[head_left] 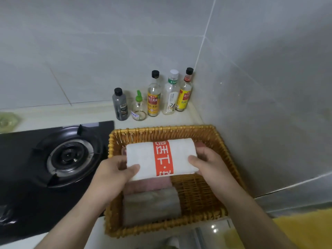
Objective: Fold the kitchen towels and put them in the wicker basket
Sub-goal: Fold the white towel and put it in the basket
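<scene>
Holding folded white towel [143, 157] over wicker basket [221, 141]: left hand [115, 169] and right hand [208, 162] fingers clamped on its ends. Pink towel [152, 184], grey towel [152, 203] inside, basket on tabletop [100, 112] right of stove [68, 157].

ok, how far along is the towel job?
Done: a folded grey towel and a pink towel lie in the wicker basket. In hand: left hand and right hand hold the folded white towel over it. Left: set it down; the yellow cloth at lower right may be another towel, unclear.
</scene>
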The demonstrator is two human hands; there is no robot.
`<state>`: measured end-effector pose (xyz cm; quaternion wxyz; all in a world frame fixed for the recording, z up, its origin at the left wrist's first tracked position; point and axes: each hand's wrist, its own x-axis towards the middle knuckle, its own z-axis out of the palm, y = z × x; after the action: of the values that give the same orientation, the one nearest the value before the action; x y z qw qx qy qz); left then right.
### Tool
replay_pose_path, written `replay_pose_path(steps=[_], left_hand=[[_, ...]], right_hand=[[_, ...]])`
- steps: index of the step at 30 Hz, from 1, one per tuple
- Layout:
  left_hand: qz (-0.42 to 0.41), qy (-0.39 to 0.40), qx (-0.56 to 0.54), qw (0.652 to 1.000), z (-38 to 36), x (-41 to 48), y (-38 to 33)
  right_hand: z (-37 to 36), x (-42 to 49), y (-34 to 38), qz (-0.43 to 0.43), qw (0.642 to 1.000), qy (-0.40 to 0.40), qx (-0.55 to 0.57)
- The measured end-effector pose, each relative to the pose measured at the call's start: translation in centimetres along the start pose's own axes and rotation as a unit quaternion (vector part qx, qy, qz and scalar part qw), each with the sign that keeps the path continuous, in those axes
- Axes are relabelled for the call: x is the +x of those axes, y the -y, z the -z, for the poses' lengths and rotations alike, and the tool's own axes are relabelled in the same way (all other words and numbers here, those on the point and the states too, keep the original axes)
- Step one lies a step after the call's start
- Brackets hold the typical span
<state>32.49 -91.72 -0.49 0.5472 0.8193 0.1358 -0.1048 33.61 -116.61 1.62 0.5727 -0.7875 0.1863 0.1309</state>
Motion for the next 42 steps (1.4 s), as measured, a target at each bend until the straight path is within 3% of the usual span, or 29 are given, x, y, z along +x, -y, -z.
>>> replay_pose_path(steps=[6,11,15,22,28,34,38,42], left_hand=[[0.076,0.015,0.026,0.997,-5.9,2.0,1.3],[0.086,0.010,0.078,0.993,-10.3,3.4,1.6],[0.092,0.050,0.084,0.991,-13.1,4.5,1.8],[0.112,0.105,0.148,0.977,-15.5,6.3,2.5],[0.108,0.090,0.178,0.974,-16.2,7.0,3.7],[0.083,0.115,0.307,0.941,-17.2,7.6,3.4],[0.083,0.120,0.340,0.929,-17.5,8.3,3.2],[0.053,0.096,0.325,0.939,-17.0,8.1,4.0]], right_hand=[[3.2,2.6,-2.5,-0.016,0.997,0.010,-0.071],[5.3,4.4,-4.7,0.002,0.987,0.059,-0.151],[6.8,5.5,-6.1,0.028,0.971,0.080,-0.225],[7.1,6.5,-7.6,0.042,0.957,0.063,-0.279],[5.6,8.1,-8.4,0.013,0.954,0.042,-0.297],[4.6,7.9,-9.1,-0.013,0.889,0.087,-0.449],[3.9,8.0,-9.5,-0.014,0.877,0.085,-0.473],[3.7,8.7,-9.0,-0.028,0.865,0.100,-0.490]])
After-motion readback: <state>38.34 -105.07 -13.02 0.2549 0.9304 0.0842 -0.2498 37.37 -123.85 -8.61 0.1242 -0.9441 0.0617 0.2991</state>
